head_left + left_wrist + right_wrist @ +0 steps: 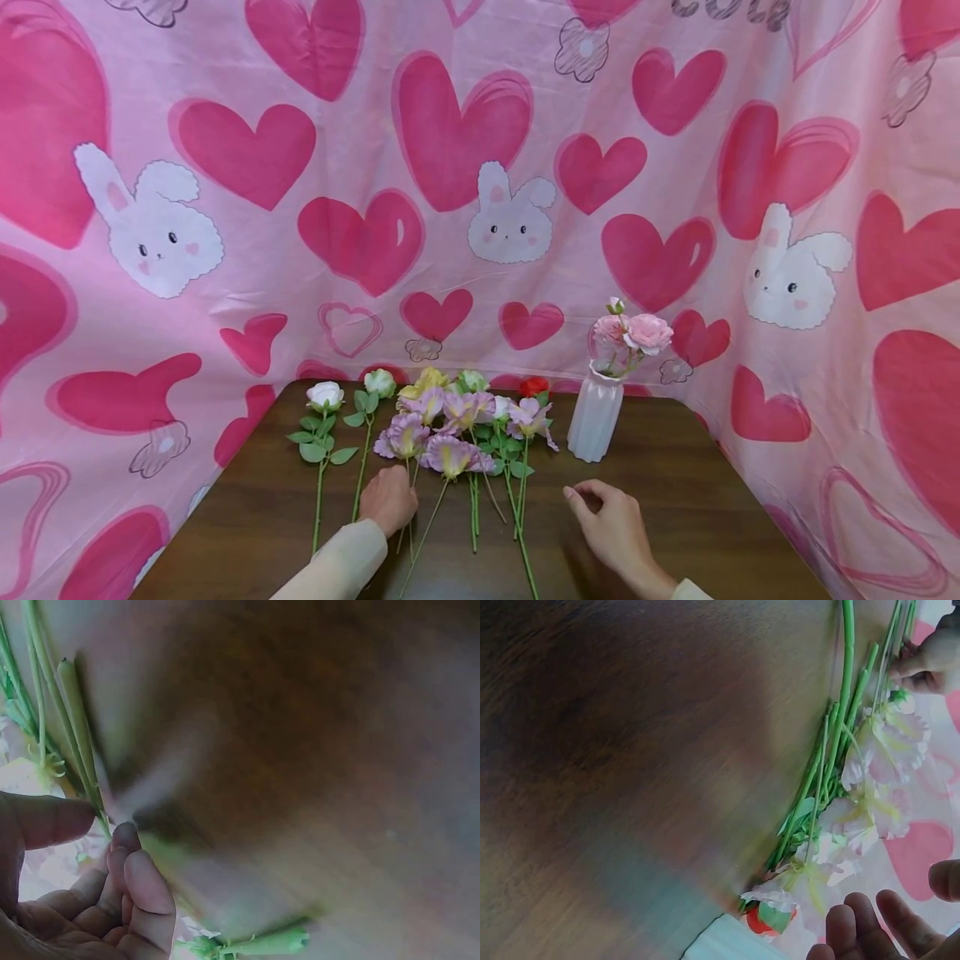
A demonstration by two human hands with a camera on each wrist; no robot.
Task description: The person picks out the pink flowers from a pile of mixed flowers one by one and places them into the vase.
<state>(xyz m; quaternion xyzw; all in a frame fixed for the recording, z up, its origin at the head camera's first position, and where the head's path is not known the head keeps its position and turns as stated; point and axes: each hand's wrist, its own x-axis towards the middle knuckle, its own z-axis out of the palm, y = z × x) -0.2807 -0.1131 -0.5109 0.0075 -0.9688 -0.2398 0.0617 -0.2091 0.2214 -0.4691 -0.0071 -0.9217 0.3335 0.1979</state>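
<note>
My left hand [388, 500] is low over the table among the flower stems. In the left wrist view its thumb and fingertips pinch a thin green stem [84, 761], which seems to belong to a purple-and-yellow artificial flower [405, 435]. More purple flowers [452, 457] lie close by, blooms pointing away from me. To the right of the bunch my right hand [611, 521] hovers above the table, fingers loosely bent with nothing between them. Beyond it stands a white ribbed vase [596, 417] holding pink roses [648, 333].
On the brown table [675, 483], a white rose [325, 395] and a pale green-white rose [380, 383] lie at the left. A yellow flower [426, 382] and a red flower [534, 387] lie at the back. A pink heart-and-rabbit cloth [465, 283] hangs behind.
</note>
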